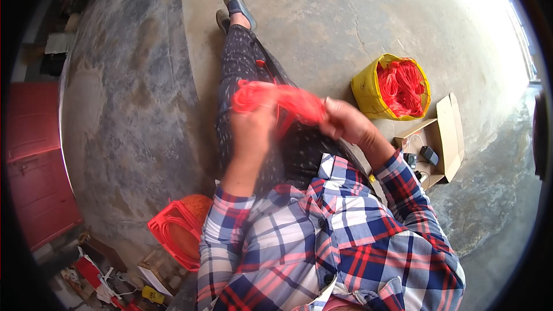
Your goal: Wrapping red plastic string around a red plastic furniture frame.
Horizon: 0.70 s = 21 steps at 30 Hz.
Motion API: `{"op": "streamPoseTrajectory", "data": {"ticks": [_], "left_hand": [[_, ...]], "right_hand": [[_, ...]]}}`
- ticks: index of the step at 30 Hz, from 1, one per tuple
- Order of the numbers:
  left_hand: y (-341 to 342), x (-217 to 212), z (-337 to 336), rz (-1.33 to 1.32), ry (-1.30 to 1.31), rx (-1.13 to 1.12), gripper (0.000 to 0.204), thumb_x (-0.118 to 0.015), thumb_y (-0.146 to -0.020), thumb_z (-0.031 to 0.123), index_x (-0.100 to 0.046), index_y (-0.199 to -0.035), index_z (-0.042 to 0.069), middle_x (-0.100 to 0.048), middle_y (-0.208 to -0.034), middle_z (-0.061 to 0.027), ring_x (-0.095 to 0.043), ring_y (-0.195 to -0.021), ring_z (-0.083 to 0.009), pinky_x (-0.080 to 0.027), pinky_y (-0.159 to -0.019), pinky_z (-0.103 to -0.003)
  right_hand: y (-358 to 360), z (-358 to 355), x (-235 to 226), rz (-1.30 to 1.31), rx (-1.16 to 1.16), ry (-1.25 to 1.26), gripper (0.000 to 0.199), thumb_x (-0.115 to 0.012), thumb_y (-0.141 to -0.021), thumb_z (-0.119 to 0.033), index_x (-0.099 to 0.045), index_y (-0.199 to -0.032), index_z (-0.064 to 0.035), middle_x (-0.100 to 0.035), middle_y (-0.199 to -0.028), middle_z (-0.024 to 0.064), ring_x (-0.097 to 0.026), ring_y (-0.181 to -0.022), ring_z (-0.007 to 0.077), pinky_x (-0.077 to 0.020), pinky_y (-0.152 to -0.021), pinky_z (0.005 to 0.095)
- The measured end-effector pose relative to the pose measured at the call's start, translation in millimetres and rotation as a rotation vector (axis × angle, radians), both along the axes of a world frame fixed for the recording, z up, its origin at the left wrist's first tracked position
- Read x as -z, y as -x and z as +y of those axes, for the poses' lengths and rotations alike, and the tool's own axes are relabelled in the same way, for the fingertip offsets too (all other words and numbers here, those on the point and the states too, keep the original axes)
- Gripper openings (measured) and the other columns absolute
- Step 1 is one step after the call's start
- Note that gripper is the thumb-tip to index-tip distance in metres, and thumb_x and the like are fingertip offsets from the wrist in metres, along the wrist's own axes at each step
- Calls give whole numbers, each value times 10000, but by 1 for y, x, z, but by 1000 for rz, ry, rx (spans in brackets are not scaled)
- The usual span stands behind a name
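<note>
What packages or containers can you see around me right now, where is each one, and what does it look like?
Yellow bag: on the concrete floor to the right, open-topped, filled with red netting.
Cardboard box: right of the right hand, just below the bag, brown, flaps open, small dark items inside.
Red crate: lower left by the left elbow, tilted, plastic.
No screens or signs clearly visible.

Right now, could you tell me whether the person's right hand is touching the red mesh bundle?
Touching. The head view shows the right hand closed around one end of the red mesh bundle.
</note>
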<state>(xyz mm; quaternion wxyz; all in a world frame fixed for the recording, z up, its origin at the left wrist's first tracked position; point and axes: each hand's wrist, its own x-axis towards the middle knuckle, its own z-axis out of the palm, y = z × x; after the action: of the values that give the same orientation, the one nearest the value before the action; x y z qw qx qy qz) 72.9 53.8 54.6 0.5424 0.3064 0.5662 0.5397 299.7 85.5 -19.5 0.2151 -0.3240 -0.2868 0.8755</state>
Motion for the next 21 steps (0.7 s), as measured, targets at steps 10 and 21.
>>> {"op": "streamPoseTrajectory", "data": {"ticks": [10, 21], "left_hand": [[3, 73, -2, 665, 108, 395, 321, -616, -770, -25, -596, -1089, 6, -645, -1034, -160, -643, -931, -217, -499, -806, -297], [-11, 91, -20, 206, 84, 184, 189, -712, -844, 95, -640, -972, -25, -665, -869, -24, -584, -796, -54, -471, -716, -203]], "right_hand": [[60, 22, 36, -670, -20, -1174, 303, -720, -766, -198, -672, -1053, -113, -557, -1184, 143, -555, -1078, 321, -465, -918, 382], [21, 37, -57, -139, 629, -433, 194, -551, -955, -183, -608, -1050, -23, -577, -1174, 66, -532, -1135, 206, -411, -982, 377]]}}
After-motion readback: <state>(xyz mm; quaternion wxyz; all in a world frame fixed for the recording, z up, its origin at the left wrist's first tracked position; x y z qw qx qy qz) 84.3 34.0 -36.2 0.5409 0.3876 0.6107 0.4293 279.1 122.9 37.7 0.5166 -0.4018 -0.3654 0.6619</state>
